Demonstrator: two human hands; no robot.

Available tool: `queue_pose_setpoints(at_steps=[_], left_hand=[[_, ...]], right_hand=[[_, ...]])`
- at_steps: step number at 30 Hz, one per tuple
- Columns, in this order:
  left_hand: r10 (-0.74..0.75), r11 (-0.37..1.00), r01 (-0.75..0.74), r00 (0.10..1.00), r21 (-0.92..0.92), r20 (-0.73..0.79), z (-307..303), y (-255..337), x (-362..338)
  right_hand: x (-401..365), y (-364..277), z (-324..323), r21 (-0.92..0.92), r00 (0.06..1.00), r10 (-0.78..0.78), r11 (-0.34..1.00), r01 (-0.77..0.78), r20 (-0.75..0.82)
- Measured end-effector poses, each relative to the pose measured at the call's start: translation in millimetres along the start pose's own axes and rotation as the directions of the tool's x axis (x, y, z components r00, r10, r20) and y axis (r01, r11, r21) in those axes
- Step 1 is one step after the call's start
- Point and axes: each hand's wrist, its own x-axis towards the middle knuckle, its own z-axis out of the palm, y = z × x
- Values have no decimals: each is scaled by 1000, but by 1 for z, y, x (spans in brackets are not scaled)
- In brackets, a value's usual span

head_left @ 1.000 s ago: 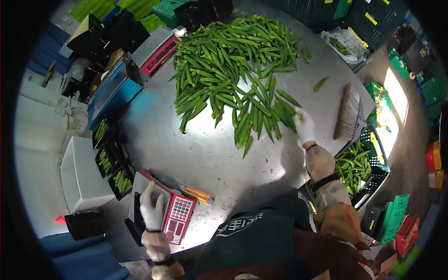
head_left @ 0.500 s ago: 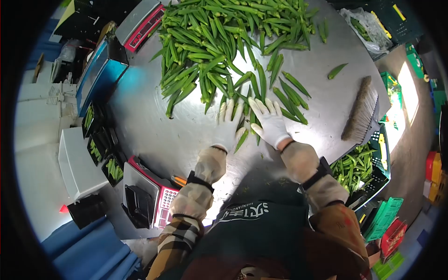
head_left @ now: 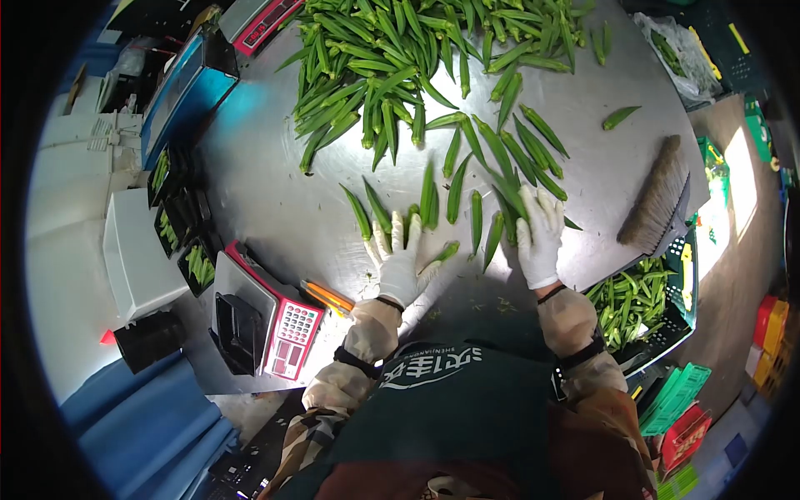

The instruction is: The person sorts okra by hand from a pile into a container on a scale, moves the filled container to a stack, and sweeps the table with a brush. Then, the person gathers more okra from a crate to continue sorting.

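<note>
My left hand [head_left: 398, 271], in a white glove, lies with spread fingers on the metal table [head_left: 258, 158], its fingertips at a few okra pods [head_left: 377, 202]. One small okra [head_left: 447, 252] lies by its thumb. Also gloved, my right hand [head_left: 541, 242] is stretched out flat, touching the near end of a loose group of okra [head_left: 508, 196]. Between the hands several single pods [head_left: 476, 218] lie spread on the metal. Beyond them rises a big heap of okra [head_left: 375, 62].
At right lie a brush [head_left: 654, 196] and a crate of okra [head_left: 625, 308]. A red-edged scale [head_left: 296, 333] with a black tray [head_left: 237, 329] stands at left, beside an orange-handled tool [head_left: 327, 296]. Black trays of okra [head_left: 200, 267] line the left edge. Another scale [head_left: 265, 25] is at the back.
My hands have moved apart, the left one leftward and the right one rightward, both nearer to me. Several okra pods now lie spread out between and ahead of them, away from the heap.
</note>
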Motion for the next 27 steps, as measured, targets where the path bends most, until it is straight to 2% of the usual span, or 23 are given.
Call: queue_pose_setpoints(at_steps=[1, 2, 3, 5, 6, 7, 8, 9, 11, 12, 15, 17, 18, 19, 21, 24, 27], left_hand=[[19, 1000, -19, 1000, 8, 21, -4, 5, -6], [32, 989, -47, 994, -142, -104, 3, 2, -10], [22, 955, -89, 973, -283, -230, 8, -6, -13], [-177, 902, -28, 886, -432, -428, 1, -22, -20], [-240, 925, 12, 793, -380, -560, 3, -36, -17], [-307, 910, 56, 757, -411, -577, -5, -50, -18], [-420, 826, 44, 713, -562, -561, 2, -70, -18], [-526, 719, 20, 669, -695, -525, 10, -87, -17], [-579, 631, 69, 705, -773, -409, -6, -95, -16], [-599, 583, 95, 722, -807, -348, -11, -96, -16], [-571, 590, 182, 783, -786, -248, 3, -80, -15], [-498, 613, 55, 801, -788, -331, 20, -52, -10], [-493, 674, 169, 828, -719, -267, 12, -36, -10], [-456, 662, 93, 838, -744, -301, 30, -32, -9], [-338, 801, -16, 813, -599, -473, 51, -28, -2], [-455, 499, 133, 881, -856, -128, 45, -25, -4], [-330, 749, 151, 930, -646, -165, 47, -43, -1]], right_hand=[[-1, 2, -5, 103, 997, 16, 995, -8, -79], [-7, -1, -8, 234, 964, 107, 971, -49, -244], [-10, -8, -23, 336, 935, 264, 925, -176, -237], [-17, 2, -35, 443, 855, 359, 879, -176, -374], [-21, 9, -40, 576, 819, 480, 783, -237, -314], [-23, 16, -44, 691, 775, 586, 662, -292, -234], [-24, 22, -50, 716, 749, 653, 576, -393, -114], [-25, 30, -53, 728, 715, 696, 524, -442, -66], [-27, 47, -52, 743, 636, 771, 411, -528, 26], [-23, 49, -51, 748, 669, 742, 459, -479, -27], [-11, 46, -47, 831, 700, 710, 434, -349, -76], [1, 31, -52, 811, 737, 674, 459, -363, -51], [6, 21, -54, 813, 755, 653, 467, -347, -53], [8, 16, -56, 813, 772, 633, 478, -332, -57], [6, 17, -58, 782, 769, 626, 540, -310, -128], [4, 26, -56, 712, 741, 622, 638, -293, -253], [-5, 54, -61, 673, 704, 690, 442, -593, 167]])
